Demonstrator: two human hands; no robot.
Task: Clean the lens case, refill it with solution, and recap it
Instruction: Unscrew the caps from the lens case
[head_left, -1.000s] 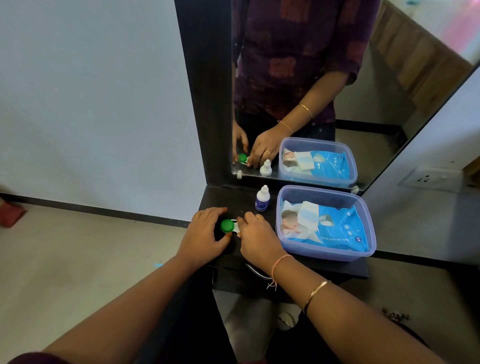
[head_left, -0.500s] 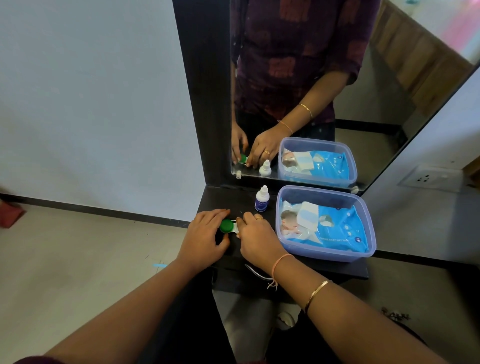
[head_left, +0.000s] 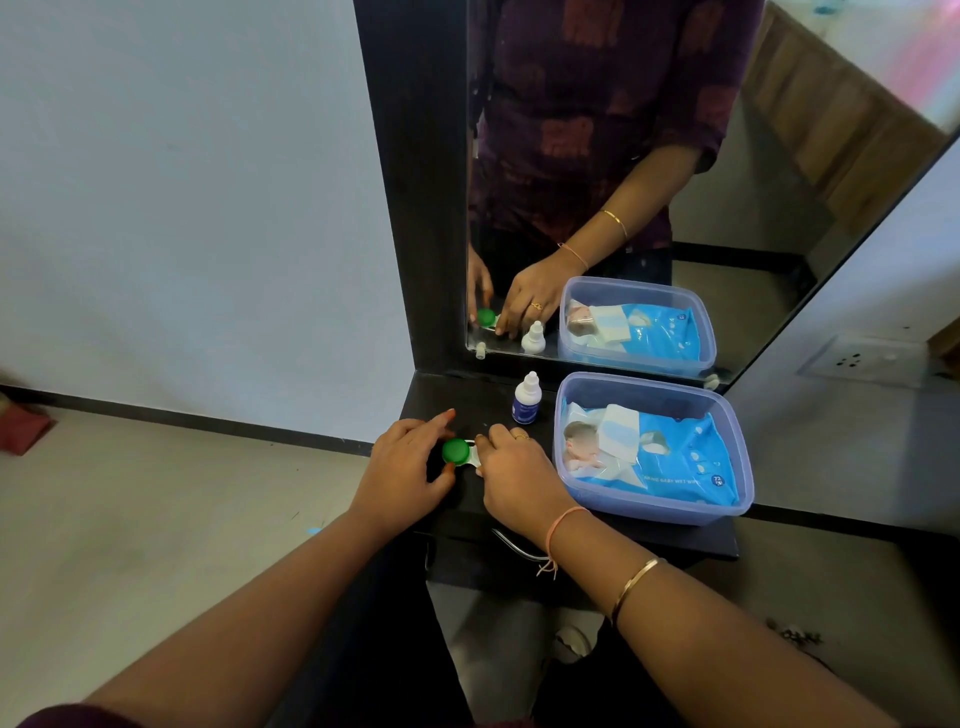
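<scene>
Lens case (head_left: 464, 453) lies flat on the dark worktop (head_left: 675, 538), long axis running left-right; green cap (head_left: 456, 451) on its left end faces up, white body toward the right, rt end hidden. Left hand (head_left: 408, 470) curls loosely round the green cap, thumb touching it, fingers spread. Right hand (head_left: 517, 480) pinches the case's rt end w/ fingertips. Solution bottle (head_left: 527, 399) stands upright just behind the case; clear tub (head_left: 737, 457) w/ blue wipes pack (head_left: 670, 457) to its right. Mirror (head_left: 675, 182) behind, pale wall (head_left: 182, 208) left, grey floor (head_left: 130, 519) below.
</scene>
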